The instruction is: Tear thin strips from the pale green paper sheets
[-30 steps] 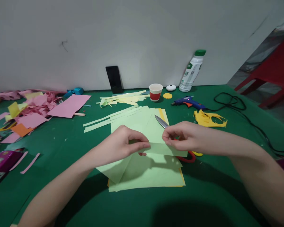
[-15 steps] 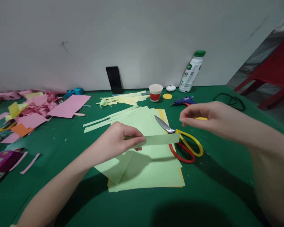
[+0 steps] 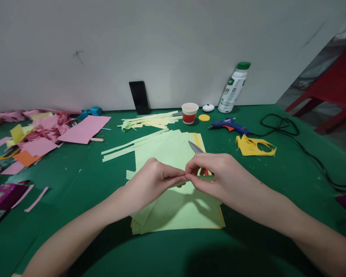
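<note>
My left hand (image 3: pixel 158 181) and my right hand (image 3: pixel 216 173) meet over a stack of pale green paper (image 3: pixel 187 219), fingertips touching. Both pinch one pale green paper strip (image 3: pixel 205 178), mostly covered by the fingers. Its right end shows under my right hand, and another pale end pokes out left of my left hand. Beneath my right hand lie scissors (image 3: pixel 195 147); only the blade and a bit of red handle are visible. More cut green strips (image 3: pixel 123 152) lie at the stack's upper left.
Behind stand a paper cup (image 3: pixel 189 114), a leaning phone (image 3: pixel 139 97) and a bottle (image 3: pixel 233 88). A blue glue gun (image 3: pixel 230 125) and yellow paper scrap (image 3: pixel 253 146) lie right. Pink paper scraps (image 3: pixel 50 130) and a purple device (image 3: pixel 5 200) are left.
My right hand has come left and down from above the scissors handles to pinch the strip beside my left hand. The yellow scrap and glue gun are now uncovered.
</note>
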A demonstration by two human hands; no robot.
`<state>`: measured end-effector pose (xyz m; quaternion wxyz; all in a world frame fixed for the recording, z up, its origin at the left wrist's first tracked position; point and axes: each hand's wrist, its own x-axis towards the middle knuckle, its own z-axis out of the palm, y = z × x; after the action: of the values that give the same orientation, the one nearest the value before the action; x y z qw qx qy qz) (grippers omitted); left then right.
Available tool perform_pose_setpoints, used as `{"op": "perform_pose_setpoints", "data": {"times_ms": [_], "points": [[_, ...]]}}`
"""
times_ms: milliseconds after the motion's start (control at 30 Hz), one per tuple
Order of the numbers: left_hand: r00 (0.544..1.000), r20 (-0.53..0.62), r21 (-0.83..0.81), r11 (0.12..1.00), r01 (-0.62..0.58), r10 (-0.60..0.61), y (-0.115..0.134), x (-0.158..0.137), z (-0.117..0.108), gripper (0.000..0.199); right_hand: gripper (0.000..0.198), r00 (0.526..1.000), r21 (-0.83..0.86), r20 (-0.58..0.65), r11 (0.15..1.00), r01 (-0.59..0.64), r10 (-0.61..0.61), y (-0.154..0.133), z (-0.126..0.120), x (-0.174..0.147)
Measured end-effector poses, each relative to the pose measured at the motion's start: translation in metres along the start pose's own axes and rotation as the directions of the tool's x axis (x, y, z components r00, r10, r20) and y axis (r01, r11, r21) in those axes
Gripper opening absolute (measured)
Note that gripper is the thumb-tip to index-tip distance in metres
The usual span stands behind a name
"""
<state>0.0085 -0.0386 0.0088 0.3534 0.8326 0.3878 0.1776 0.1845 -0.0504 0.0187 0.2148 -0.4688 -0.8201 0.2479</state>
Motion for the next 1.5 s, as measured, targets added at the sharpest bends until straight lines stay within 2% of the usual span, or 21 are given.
{"op": "perform_pose_setpoints", "data": {"times_ms": [167,267,400,500,633,800,1000,1167,1500], "points": [[1.0,0.0,0.042,0.999,-0.013,0.013,-0.004,0.001,0.0,0.026,0.012,0.996,-0.077,0.076,0.996,-0.044,0.05,0.0,-0.001,-0.001],[0.999,0.013,0.081,0.996,0.032,-0.033,-0.003,0.003,-0.001,0.024,0.013,0.991,-0.114,0.112,0.992,-0.056,0.069,0.004,-0.006,-0.002],[0.994,0.013,0.076,0.992,0.104,-0.105,0.001,0.004,-0.004,0.029,0.014,0.994,-0.17,0.031,0.98,-0.102,0.109,0.009,-0.014,-0.003],[0.995,0.012,0.056,0.994,0.094,-0.095,0.002,0.003,-0.004,0.03,0.011,0.999,-0.148,-0.003,0.988,-0.036,0.036,0.008,-0.013,-0.002],[0.998,0.007,0.048,0.997,0.062,-0.063,0.002,0.001,-0.001,0.027,0.013,0.997,-0.095,0.042,0.993,0.068,-0.064,0.002,-0.004,0.001],[0.999,-0.007,0.059,0.998,0.032,-0.031,0.004,-0.001,0.002,0.028,0.012,0.998,-0.054,0.048,0.998,0.039,-0.037,-0.001,0.002,0.002],[1.0,-0.017,0.088,0.996,0.009,-0.008,0.006,-0.002,0.003,0.03,0.01,0.998,-0.106,0.046,0.993,0.055,-0.05,-0.001,0.0,0.002],[0.999,-0.044,0.159,0.987,0.013,-0.007,0.005,-0.002,-0.001,0.032,0.01,0.999,-0.187,0.018,0.981,0.048,-0.046,0.007,-0.008,0.003],[0.993,-0.111,0.231,0.972,0.05,-0.024,0.008,-0.006,-0.018,0.03,0.011,0.997,-0.238,-0.077,0.971,-0.02,0.001,0.029,-0.037,0.008]]}}
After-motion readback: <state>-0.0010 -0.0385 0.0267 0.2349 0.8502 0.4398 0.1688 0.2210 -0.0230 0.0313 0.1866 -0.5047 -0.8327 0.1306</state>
